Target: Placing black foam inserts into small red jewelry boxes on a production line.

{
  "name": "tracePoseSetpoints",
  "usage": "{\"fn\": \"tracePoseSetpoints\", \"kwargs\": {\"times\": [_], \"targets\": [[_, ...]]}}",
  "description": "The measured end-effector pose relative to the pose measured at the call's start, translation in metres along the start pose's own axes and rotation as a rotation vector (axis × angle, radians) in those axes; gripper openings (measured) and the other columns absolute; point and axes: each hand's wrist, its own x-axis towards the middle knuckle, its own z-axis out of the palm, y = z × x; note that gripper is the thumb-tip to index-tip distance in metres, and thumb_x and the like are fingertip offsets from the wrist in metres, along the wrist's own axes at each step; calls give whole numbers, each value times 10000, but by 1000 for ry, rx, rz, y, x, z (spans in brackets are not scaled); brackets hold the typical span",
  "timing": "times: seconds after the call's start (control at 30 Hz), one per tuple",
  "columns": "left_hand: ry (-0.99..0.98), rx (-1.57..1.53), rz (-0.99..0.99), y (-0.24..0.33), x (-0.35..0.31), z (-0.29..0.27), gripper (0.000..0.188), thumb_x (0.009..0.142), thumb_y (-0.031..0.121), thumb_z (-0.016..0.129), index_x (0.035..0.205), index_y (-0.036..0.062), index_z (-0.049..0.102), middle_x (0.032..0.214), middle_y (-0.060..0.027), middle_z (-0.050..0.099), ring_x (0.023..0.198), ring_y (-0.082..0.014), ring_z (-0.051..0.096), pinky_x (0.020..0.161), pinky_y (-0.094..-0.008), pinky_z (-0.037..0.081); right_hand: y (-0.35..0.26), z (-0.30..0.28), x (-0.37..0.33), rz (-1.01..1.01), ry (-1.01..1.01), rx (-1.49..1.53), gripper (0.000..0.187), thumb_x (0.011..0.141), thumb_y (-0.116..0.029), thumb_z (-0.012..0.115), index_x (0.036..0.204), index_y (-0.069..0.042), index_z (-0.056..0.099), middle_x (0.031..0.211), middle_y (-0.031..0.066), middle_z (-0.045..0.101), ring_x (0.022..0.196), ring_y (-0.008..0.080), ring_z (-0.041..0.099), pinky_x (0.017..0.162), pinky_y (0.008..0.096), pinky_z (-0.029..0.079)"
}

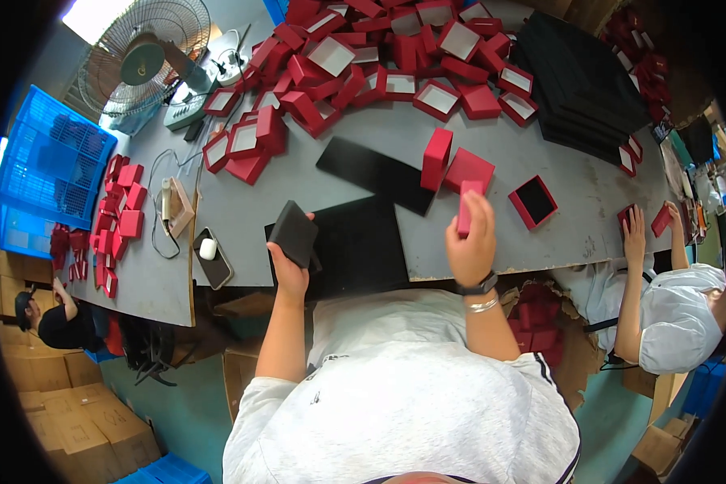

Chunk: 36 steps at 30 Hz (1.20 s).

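Note:
My left hand (pixel 291 270) is closed round a small stack of black foam pads (pixel 294 232), tilted up above a large black foam sheet (pixel 359 246). My right hand (pixel 472 246) grips a small red box (pixel 465 211), its fingers over the top end. Just beyond it a red box (pixel 469 171) lies on the table, and another red box (pixel 436 155) stands on edge, touching the black foam strip (pixel 371 171). Right of my right hand sits an open red box (pixel 533 202) with a black insert inside.
Many red boxes with white insides (pixel 331 56) are heaped at the back. A stack of black foam sheets (pixel 577 89) stands back right. On the left are a fan (pixel 143 63), a phone (pixel 213 262) and a blue crate (pixel 52 169). A co-worker (pixel 669 315) handles red boxes at right.

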Motion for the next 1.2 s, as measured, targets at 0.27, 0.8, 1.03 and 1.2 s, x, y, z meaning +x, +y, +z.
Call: {"fn": "tracePoseSetpoints", "kwargs": {"times": [0.27,0.8,1.03,1.2], "targets": [[45,-66,48,13,1,14,986,944,775,320,1592,40,210,1324,-164,597,1274,-246,539,1110,-368,384,-76,26,-26,-360,-698,504,607,836,-160,741,1398,-88,522,1327,136,593,1200,323,607,1073,428,453],[-313,1020,212,4,-8,23,1378,507,682,871,1572,62,255,1453,-167,471,1397,-318,411,1212,-584,38,-76,61,11,544,-510,973,495,895,-107,684,1353,5,532,782,61,609,654,119,564,621,294,487],[-457,1058,132,12,-3,21,1436,478,624,912,1577,33,201,1482,-172,470,1422,-307,413,1214,-574,61,-54,49,-6,564,-753,719,492,899,-145,692,1346,4,551,741,45,530,613,134,486,596,306,445],[-474,1045,172,15,-6,24,1401,503,556,932,1571,23,202,1533,-184,408,1443,-327,377,1224,-535,112,-74,54,-31,274,-619,453,526,885,-156,696,1370,-9,557,1055,136,571,958,303,542,868,397,475]]}}
